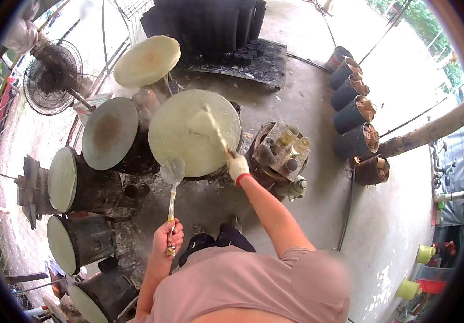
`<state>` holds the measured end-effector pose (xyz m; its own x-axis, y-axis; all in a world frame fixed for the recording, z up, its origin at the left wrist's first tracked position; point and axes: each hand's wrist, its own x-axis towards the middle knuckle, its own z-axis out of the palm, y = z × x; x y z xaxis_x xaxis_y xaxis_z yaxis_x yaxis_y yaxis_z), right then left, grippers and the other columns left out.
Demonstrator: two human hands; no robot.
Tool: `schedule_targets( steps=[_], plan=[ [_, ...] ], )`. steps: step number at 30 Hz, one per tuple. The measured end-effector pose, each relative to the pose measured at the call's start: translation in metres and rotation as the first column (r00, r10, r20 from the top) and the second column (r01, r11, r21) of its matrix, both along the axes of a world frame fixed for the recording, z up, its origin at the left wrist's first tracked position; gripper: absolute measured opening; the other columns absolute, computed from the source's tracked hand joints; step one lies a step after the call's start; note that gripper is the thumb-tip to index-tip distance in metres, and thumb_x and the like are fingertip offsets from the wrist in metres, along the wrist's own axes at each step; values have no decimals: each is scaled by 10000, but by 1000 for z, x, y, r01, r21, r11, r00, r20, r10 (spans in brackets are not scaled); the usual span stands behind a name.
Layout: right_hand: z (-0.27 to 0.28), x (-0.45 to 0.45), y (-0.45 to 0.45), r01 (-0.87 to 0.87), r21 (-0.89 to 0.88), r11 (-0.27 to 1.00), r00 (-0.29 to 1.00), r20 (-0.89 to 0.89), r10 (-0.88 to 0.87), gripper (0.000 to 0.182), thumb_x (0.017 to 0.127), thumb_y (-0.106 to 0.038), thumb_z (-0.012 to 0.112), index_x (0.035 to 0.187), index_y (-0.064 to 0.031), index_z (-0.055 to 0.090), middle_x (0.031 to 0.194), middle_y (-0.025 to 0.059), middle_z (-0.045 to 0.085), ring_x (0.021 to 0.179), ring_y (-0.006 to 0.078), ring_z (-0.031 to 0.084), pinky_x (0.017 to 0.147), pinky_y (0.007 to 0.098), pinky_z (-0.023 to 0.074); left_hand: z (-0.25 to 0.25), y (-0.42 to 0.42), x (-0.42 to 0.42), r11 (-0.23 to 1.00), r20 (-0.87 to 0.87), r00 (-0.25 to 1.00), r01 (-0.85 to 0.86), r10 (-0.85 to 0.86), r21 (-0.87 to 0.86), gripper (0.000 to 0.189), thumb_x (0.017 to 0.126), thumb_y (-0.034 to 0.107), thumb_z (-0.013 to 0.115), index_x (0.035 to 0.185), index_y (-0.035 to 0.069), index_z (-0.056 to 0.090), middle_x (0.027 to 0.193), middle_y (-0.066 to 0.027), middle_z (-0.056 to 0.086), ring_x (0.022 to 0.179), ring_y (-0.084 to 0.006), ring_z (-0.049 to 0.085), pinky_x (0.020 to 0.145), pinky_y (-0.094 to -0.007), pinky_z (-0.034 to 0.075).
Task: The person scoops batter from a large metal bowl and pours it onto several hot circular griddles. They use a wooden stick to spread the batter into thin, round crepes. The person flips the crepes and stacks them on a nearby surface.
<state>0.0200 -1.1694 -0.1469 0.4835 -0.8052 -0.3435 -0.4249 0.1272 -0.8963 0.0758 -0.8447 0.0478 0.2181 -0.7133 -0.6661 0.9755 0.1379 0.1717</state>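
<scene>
My left hand [165, 239] grips the handle of a ladle [172, 171]. Its round, see-through-looking bowl hangs at the near left edge of a large round griddle [167, 131] coated with pale batter. In a white work glove with a red cuff, my right hand [238, 166] holds a long-handled spreader [215, 126] at the griddle's right rim. The spreader reaches across the griddle, and its far end lies over a paler patch of batter [199, 121]; the end's exact shape blends into that patch.
More round griddles on dark drums [109, 133] curve along the left, beside a fan [52, 76]. A tilted round disc [147, 60] stands behind. Glass jars [289, 135] sit on a stand at right. Buckets of brown pieces [351, 117] line the floor farther right; black cylinders [203, 32] are stacked ahead.
</scene>
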Motion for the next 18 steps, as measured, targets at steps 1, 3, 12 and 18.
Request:
schedule_targets(
  steps=[1, 3, 12, 18],
  plan=[
    [-3, 1, 4, -98, -11, 995, 990, -98, 97, 388, 866, -230, 503, 1196, -41, 581, 961, 195, 666, 838, 210, 632, 754, 316, 467, -3, 0, 0, 1000, 0, 1000, 0, 0, 12, 120, 941, 108, 435, 951, 20, 516, 667, -44, 455, 412, -58, 355, 341, -191, 326],
    [40, 0, -6, -257, 82, 963, 962, 113, 247, 389, 859, -266, 548, 1159, -25, 602, 813, 140, 644, 722, 172, 568, 703, 306, 453, -5, 2, -3, 999, 9, 1000, 3, -4, 41, 97, 943, 109, 435, 907, 40, 494, 653, -35, 448, 404, -56, 353, 335, -194, 322],
    [51, -31, -12, -264, 329, 906, 964, 112, 241, 328, 881, -256, 547, 1131, -63, 633, 633, 20, 538, 546, 98, 476, 467, 259, 362, -21, -57, 38, 864, 534, 745, 114, -401, 491, 116, 856, 96, 526, 889, 62, 419, 617, -26, 440, 385, -94, 406, 305, -251, 321],
    [25, -43, 91, 243, 671, 700, 966, -99, -240, 311, 908, -361, 556, 1147, -171, 617, 634, -1, 510, 412, 88, 385, 356, 249, 256, -68, -93, 22, 629, 613, 328, -70, -718, 774, 192, 821, 109, 533, 920, -1, 411, 698, -120, 515, 405, -200, 487, 331, -337, 393]
  ],
)
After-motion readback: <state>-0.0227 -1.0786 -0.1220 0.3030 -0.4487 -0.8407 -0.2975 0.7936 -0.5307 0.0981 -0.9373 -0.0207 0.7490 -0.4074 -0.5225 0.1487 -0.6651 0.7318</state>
